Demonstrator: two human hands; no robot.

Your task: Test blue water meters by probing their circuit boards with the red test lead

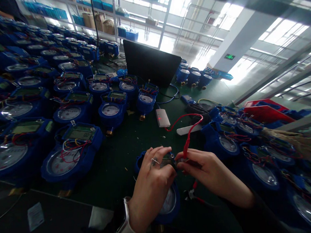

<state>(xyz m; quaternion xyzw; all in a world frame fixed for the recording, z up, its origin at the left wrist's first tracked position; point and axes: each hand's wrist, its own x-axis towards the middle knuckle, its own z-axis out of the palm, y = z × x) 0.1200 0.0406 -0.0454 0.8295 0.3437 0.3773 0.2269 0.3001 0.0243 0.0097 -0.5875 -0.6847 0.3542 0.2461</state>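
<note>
A blue water meter (175, 204) sits in front of me, its top part largely covered by my hands. Curled over the meter's upper end, my left hand (154, 183) grips it by the small circuit board and display (166, 162). My right hand (208, 171) pinches the end of a red cable (187, 142) against the right side of that board. The tip of the cable is hidden by the fingers. From there the cable loops back to a small white box (162, 118) with a red light. Red-handled cutters (190, 194) lie beneath my right hand.
Rows of blue water meters (72, 148) with loose wires fill the left. More meters (229, 143) crowd the right, near a red bin (268, 109). A black laptop (151, 63) stands behind. A white flat strip (189, 129) lies beside the cable. Shelves (115, 15) line the back.
</note>
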